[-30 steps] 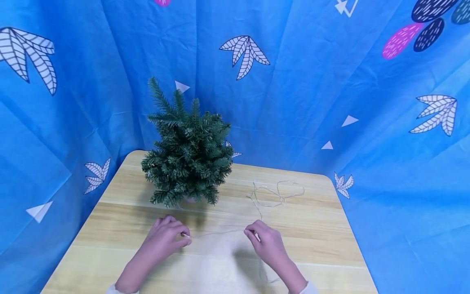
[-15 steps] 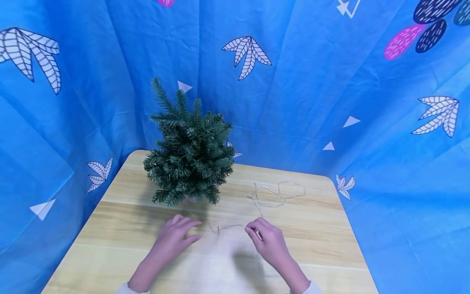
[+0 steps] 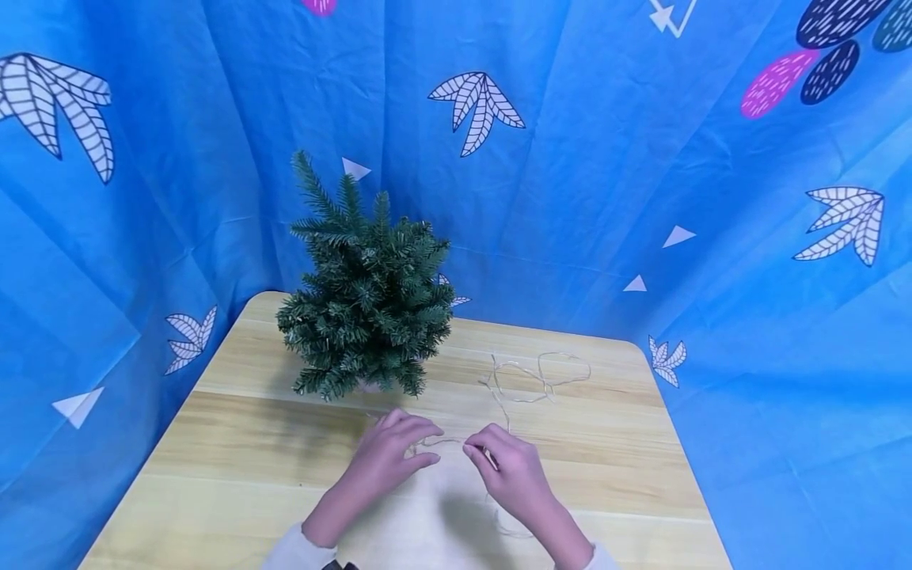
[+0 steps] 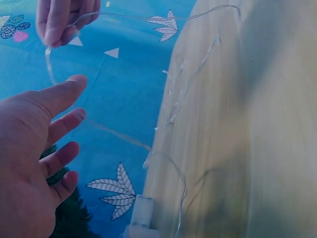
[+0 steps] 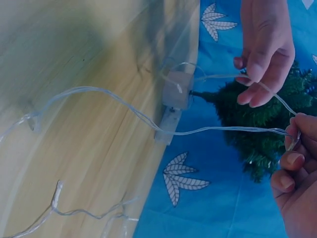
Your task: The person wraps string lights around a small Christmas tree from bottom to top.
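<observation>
We have a thin clear wire (image 5: 247,129) strung between two hands over the table (image 3: 606,483). Right hand (image 3: 514,469): thumb and fingers pinching the wire, bunched strands by the look of it. Left hand (image 3: 390,450): fingers spread and relaxed, wire passing right by them; whether it touches, we can't tell. More wire lies in loose loops (image 3: 570,381) on the table, beyond the right hand. Handling, our judgement: hold the right pinch firm but light, close left thumb and forefinger on one strand only, draw slowly so crossings don't tighten; the little nubs along it could snag. Green tree (image 3: 370,309) stands behind the left hand, near; wire best held clear of its needles. Blue patterned cloth (image 3: 591,158) behind.
</observation>
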Tool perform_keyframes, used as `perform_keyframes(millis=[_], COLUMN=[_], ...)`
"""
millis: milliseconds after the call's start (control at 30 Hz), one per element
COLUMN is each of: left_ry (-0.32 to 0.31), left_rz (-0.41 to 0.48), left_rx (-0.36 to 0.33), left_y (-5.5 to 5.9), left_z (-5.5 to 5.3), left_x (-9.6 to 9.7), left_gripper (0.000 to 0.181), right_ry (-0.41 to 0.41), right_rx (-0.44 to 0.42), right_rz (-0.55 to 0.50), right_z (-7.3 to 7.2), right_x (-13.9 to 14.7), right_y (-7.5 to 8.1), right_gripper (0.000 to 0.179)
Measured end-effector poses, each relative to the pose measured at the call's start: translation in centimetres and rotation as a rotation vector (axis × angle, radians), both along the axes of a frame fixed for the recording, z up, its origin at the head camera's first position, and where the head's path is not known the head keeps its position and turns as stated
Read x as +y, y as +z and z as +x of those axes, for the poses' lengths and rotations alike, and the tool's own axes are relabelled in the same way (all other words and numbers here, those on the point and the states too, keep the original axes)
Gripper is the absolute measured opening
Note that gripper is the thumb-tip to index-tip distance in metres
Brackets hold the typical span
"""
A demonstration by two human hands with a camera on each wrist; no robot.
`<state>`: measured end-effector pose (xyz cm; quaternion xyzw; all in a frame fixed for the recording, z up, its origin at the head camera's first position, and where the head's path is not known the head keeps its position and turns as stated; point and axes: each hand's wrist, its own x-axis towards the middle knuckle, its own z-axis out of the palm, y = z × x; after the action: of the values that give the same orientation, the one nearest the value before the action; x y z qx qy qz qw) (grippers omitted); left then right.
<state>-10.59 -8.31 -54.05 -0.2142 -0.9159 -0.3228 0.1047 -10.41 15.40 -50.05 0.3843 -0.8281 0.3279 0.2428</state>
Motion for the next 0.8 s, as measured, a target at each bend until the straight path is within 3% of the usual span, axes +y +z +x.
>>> perform_keyframes(millis=[200, 333, 633, 800], left_ry=[-0.008, -0.013, 0.002, 0.023], left_rz=[0.010, 0.017, 0.076, 0.024], left_rx=[0.006, -0.003, -0.124, -0.159], left_y=[-0.8, -1.2, -1.1, -0.8], left_z=[0.1, 0.4, 1.6, 2.1], left_x=[0.1, -0.3, -1.8, -2.8], left_gripper=[0.022, 0.012, 0.009, 0.008], right_ry=[0.002, -0.010, -0.049, -0.060], right_rx=[0.017, 0.020, -0.005, -0.007], right_rz=[-0.007, -0.026, -0.040, -0.033], right_z=[-0.2, -0.5, -1.0, -1.2], right_x=[0.0, 0.1, 0.7, 1.3], right_y=[0.1, 0.1, 0.1, 0.0], right_gripper=[0.001, 0.007, 0.009, 0.008])
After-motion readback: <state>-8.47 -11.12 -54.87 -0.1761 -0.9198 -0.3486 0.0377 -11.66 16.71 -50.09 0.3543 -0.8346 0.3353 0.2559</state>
